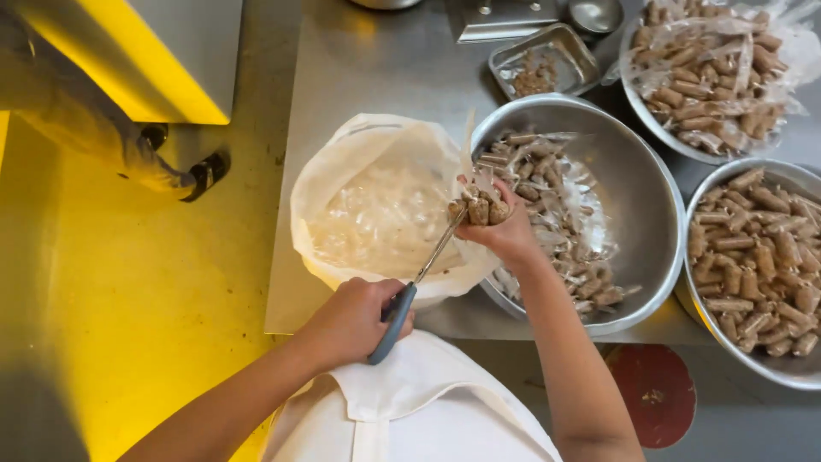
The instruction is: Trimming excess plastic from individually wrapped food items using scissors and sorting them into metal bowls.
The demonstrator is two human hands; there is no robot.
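Observation:
My left hand (349, 323) grips the blue-grey handle of a pair of scissors (425, 269). Their blades point up and to the right, and the tips touch a small bundle of brown sausage pieces (477, 209). My right hand (506, 233) holds that bundle over the edge of a white plastic bag (376, 205) full of clear wrappers. Just right of the bag, a large steel bowl (637, 184) holds more wrapped sausage pieces and loose plastic.
On the steel table (385, 68), a second bowl (694, 301) at the right holds unwrapped sausage pieces. A third bowl (641, 111) at the top right holds pieces in plastic. A small metal tray (581, 56) lies at the back. A red disc (654, 393) is below the table edge; the yellow floor (128, 282) is at the left.

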